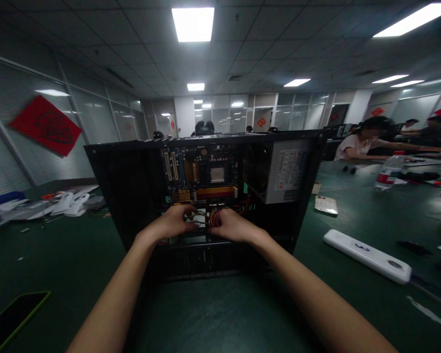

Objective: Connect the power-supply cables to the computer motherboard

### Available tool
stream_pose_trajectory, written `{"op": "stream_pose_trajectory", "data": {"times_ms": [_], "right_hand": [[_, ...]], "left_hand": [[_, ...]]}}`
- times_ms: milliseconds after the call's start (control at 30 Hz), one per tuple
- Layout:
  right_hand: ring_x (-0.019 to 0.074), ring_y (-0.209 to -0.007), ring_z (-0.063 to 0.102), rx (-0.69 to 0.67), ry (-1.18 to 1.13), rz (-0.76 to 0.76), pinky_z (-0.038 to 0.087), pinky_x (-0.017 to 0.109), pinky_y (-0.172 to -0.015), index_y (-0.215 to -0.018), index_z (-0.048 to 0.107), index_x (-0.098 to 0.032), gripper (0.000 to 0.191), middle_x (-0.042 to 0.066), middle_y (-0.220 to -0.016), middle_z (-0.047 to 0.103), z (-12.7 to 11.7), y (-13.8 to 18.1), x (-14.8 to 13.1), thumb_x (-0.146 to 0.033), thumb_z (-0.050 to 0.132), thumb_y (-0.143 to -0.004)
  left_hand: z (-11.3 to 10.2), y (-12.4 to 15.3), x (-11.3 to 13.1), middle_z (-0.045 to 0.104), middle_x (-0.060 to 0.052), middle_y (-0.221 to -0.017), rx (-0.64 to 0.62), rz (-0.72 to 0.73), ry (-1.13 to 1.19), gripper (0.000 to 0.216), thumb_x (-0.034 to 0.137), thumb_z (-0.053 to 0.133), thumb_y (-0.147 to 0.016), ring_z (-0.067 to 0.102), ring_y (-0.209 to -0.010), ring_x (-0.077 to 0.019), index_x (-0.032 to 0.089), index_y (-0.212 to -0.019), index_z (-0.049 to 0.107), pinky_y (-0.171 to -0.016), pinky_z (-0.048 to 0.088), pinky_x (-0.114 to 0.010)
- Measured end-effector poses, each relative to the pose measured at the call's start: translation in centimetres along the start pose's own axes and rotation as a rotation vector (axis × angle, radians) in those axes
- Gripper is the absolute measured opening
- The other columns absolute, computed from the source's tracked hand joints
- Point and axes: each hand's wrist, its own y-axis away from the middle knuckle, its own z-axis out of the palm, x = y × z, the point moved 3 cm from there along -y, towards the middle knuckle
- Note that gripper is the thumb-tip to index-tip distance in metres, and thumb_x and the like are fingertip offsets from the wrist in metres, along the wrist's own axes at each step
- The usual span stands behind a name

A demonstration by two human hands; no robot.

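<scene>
Right into the middle of it — had the wire bundle [213, 218], red and yellow among its colours, low in the open computer case [110, 189], just below the circuit board [226, 159]. Closed round it with the right hand [232, 224], thumb on the near side, fingertips mostly hidden. Over to the left hand [172, 223]: curled to a narrow gap at the thin wires [199, 214]. Could not tell there between a firm pinch and a mere touch.

Judged both sets of wires light, soft and a little springy, likely to slide between fingers. Deserved a hold at the plugs, out of sight here, rather than a tug on loose strands.

Outward next: took in the board, probably fragile, with 1 pale square chip [217, 174] and orange slots [216, 193]; best touched only by its edges. Up to the right, met the power supply [288, 171] — boxy, stiff, heavy by the look of it.

Wider, onto the green table [206, 314]: spotted a white power strip [365, 256] marked 3 on the right, a green-edged phone [16, 314] at lower left, and farther off, a bottle [388, 171] near 1 seated person [356, 144].
</scene>
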Motion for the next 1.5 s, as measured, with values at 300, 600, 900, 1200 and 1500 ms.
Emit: {"op": "stream_pose_trajectory", "data": {"times_ms": [300, 600, 900, 1200, 1500], "right_hand": [[0.0145, -0.067, 0.061, 0.029, 0.004, 0.013, 0.036, 0.021, -0.054, -0.079, 0.072, -0.015, 0.015, 0.003, -0.072, 0.069, 0.0, -0.1, 0.2, -0.025, 0.063, -0.076], [0.0153, -0.068, 0.063, 0.045, 0.023, 0.049, 0.036, 0.022, -0.055, -0.078, 0.072, -0.014, 0.015, 0.005, -0.073, 0.069, -0.2, 0.0, 0.1, -0.027, 0.064, -0.076], [0.0154, -0.069, 0.061, 0.009, 0.045, 0.039, 0.035, 0.023, -0.055, -0.078, 0.073, -0.013, 0.017, 0.005, -0.073, 0.069, -0.1, 0.0, 0.1, -0.028, 0.065, -0.078], [0.0114, -0.060, 0.050, -0.121, 0.138, -0.083, 0.030, 0.022, -0.053, -0.071, 0.067, -0.012, 0.021, 0.001, -0.065, 0.059, -0.3, 0.3, -0.1, -0.030, 0.065, -0.083], [0.0119, -0.065, 0.053, -0.342, 0.045, -0.046, 0.037, 0.021, -0.059, -0.086, 0.069, -0.014, 0.023, 0.001, -0.077, 0.064, -2.2, 1.5, 0.7, -0.034, 0.058, -0.090]], "left_hand": [[-4.5, 2.6, 4.3, 0.073, -0.002, -0.088, 0.160, 0.000, -0.126, 0.022, 0.032, 0.054, -0.083, 0.066, -0.076, -0.0181, 0.019, -0.093, 0.069, -0.064, 0.045, -0.026], [-4.1, 1.6, 3.3, 0.072, -0.004, -0.098, 0.422, 0.075, -0.180, 0.032, 0.011, 0.050, -0.079, 0.068, -0.085, -0.0190, 0.019, -0.107, 0.065, -0.071, 0.049, -0.028], [-4.7, 2.0, 0.1, 0.073, -0.008, -0.108, 0.266, -0.041, -0.278, 0.026, 0.024, 0.054, -0.087, 0.069, -0.095, -0.0243, 0.020, -0.108, 0.068, -0.081, 0.052, -0.033], [-3.4, 1.0, 2.4, 0.069, -0.009, -0.099, 0.422, 0.085, -0.236, 0.023, 0.021, 0.041, -0.093, 0.066, -0.085, -0.0215, 0.018, -0.107, 0.060, -0.070, 0.046, -0.030], [-4.1, 1.9, 3.2, 0.061, -0.005, -0.100, 0.337, 0.232, -0.274, 0.034, 0.002, 0.044, -0.074, 0.060, -0.091, -0.0196, 0.019, -0.097, 0.063, -0.074, 0.047, -0.029]]}}
